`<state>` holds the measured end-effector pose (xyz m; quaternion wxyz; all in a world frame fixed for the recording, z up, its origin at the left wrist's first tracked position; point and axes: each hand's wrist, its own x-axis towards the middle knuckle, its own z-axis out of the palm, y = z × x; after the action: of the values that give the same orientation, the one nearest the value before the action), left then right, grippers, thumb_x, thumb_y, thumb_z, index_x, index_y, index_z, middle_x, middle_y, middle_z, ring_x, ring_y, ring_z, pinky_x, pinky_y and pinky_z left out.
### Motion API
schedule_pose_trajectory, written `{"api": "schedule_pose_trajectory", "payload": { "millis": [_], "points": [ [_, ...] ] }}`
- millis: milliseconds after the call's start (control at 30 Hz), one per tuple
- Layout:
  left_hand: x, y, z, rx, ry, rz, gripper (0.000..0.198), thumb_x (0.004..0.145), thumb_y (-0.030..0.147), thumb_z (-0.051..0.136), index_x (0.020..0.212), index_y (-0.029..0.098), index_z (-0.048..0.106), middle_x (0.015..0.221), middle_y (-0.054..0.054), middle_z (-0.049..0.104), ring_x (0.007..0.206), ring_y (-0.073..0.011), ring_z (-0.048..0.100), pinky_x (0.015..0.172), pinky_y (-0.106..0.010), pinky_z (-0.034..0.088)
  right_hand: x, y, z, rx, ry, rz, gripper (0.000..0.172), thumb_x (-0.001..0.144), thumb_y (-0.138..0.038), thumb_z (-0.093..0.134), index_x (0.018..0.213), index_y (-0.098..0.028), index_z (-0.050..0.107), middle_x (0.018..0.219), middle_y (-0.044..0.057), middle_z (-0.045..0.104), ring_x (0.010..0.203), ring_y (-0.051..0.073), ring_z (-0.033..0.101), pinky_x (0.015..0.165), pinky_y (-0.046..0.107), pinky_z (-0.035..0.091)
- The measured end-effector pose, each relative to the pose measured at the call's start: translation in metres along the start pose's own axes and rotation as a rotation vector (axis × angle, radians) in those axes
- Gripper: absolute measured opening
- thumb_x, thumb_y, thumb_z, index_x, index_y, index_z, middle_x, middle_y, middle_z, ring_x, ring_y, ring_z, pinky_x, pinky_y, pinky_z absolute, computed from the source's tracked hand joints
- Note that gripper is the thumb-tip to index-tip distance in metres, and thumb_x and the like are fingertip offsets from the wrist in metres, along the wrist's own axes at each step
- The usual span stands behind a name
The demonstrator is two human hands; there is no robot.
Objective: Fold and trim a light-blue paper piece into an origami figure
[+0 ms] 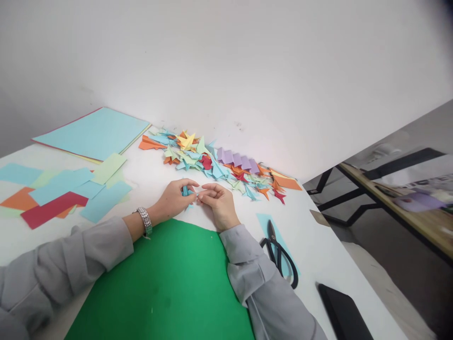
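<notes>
Between my two hands, over the white table just beyond the green mat (163,283), is a small folded blue paper piece (185,191). My left hand (175,198), with a silver watch band at the wrist, is closed on it. The fingertips of my right hand (218,203) are pinched together at the piece's right end, close to the left thumb. Much of the blue paper is hidden by my fingers. Behind my hands lies a long heap of folded paper shapes (191,153) in blue, green, orange, red and yellow, with a purple pleated piece (238,160).
Loose colored paper strips (53,208) lie at the left, below a stack of large sheets (95,132). Black scissors (276,250) rest on a blue strip at the right. A black phone-like object (343,311) lies near the right edge. A wall rises behind.
</notes>
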<state>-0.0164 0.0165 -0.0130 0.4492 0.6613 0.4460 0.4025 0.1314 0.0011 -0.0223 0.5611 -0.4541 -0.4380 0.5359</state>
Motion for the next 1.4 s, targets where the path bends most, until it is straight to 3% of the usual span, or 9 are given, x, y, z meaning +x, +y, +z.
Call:
{"api": "schedule_pose_trajectory", "payload": {
  "millis": [400,667,933,1133,1400],
  "points": [
    [0.001,-0.002,-0.001,0.114,0.045,0.083,0.029,0.067,0.022,0.061,0.094,0.015,0.069,0.079,-0.003,0.069,0.063,-0.0127,0.055,0.061,-0.025,0.043,-0.005,-0.005,0.011,-0.228,0.198,-0.012,0.030,0.054,-0.018,0.070,0.081,-0.018,0.058,0.053,-0.002,0.068,0.043,0.014,0.060,0.045,0.026,0.048],
    [0.001,-0.002,-0.003,0.149,0.049,0.059,0.036,0.069,0.023,0.059,0.103,0.015,0.067,0.085,-0.003,0.069,0.066,-0.0127,0.055,0.064,-0.025,0.044,-0.008,-0.005,0.011,-0.247,0.118,-0.053,0.053,0.059,-0.020,0.064,0.112,-0.015,0.057,0.072,0.004,0.074,0.054,0.019,0.066,0.049,0.030,0.051],
    [-0.001,-0.002,-0.006,0.161,0.014,0.055,0.049,0.070,0.022,0.057,0.118,0.016,0.061,0.088,-0.001,0.069,0.065,-0.0123,0.054,0.066,-0.025,0.045,-0.015,-0.003,0.011,-0.369,0.092,-0.187,0.050,0.066,-0.018,0.059,0.117,-0.019,0.059,0.075,0.002,0.074,0.045,0.014,0.060,0.052,0.031,0.052],
    [0.002,-0.004,-0.006,0.001,0.027,0.036,0.047,0.065,0.020,0.061,0.113,0.016,0.063,0.082,0.000,0.067,0.068,-0.0127,0.058,0.068,-0.027,0.047,-0.019,-0.004,0.016,-0.378,0.120,-0.251,0.039,0.073,-0.025,0.060,0.111,-0.021,0.061,0.073,0.002,0.073,0.045,0.014,0.060,0.052,0.030,0.051],
    [0.002,0.006,-0.007,-0.511,-0.019,-0.192,0.040,0.058,0.016,0.066,0.097,0.012,0.062,0.071,0.002,0.057,0.052,-0.0107,0.058,0.048,-0.024,0.041,-0.008,-0.006,0.006,-0.055,0.114,-0.098,0.027,0.065,-0.035,0.070,0.084,-0.017,0.065,0.070,0.003,0.071,0.040,0.009,0.053,0.037,0.022,0.038]
  ]
}}
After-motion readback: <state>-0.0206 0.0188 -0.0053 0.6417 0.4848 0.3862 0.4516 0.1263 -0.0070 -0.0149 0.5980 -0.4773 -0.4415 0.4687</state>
